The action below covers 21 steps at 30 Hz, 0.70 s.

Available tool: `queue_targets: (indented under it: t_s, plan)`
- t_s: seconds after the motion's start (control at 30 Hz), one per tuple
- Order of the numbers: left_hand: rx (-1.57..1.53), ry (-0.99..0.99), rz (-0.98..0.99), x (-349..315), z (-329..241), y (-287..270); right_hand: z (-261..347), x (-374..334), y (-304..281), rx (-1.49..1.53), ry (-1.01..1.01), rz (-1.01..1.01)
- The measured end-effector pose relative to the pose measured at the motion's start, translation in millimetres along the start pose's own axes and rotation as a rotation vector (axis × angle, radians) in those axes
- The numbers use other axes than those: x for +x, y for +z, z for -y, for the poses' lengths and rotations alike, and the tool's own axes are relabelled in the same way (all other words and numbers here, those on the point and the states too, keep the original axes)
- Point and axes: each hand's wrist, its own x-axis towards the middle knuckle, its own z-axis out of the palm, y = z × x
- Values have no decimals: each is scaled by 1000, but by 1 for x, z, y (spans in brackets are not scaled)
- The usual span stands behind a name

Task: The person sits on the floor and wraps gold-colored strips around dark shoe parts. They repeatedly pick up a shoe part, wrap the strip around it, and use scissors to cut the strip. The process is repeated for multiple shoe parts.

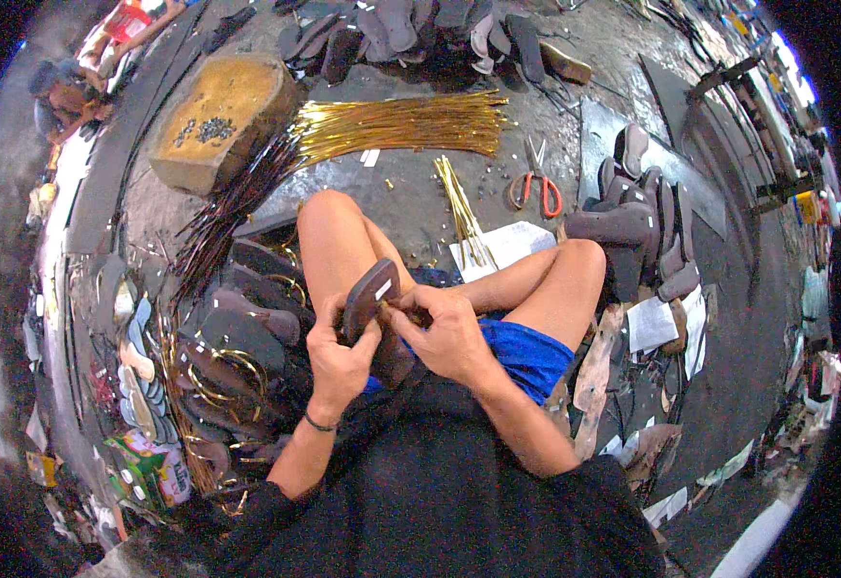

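Note:
A dark brown shoe sole [372, 294] with a small white label is held up over my lap, tilted. My left hand [340, 353] is closed round its near left edge, the thumb pressing on one side. Against the sole's right edge, the fingertips of my right hand [443, 334] are pinched together. Whatever lies between those fingertips is too small and covered to make out. Just beyond my knees, a short bunch of thin gold strips [461, 207] rests partly on a white sheet of paper [520, 241].
A long bundle of gold strips [401, 125] lies ahead, by a wooden block [271, 96] bearing small dark bits. Scissors with red-orange handles [551, 193] lie open. Dark soles [613, 226] are piled at right; gold-strapped ones [223, 371] at left. Another person [66, 96] sits far left.

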Motion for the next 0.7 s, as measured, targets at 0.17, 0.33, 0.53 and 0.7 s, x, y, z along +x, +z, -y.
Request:
queue_targets:
  t_s: [0.17,0.33,0.53,0.7]
  plan:
    - [91,162,-5,4,-1,4,1,1,2,-4,-25,18]
    - [113,195,11,0,-10,0,-6,-7,4,-109,-35,55]
    - [68,69,82,-7,-10,-11,-14,3,2,-116,-38,194]
    - [-14,87,47,0,-9,-9,-4,5,-6,-83,-39,269]
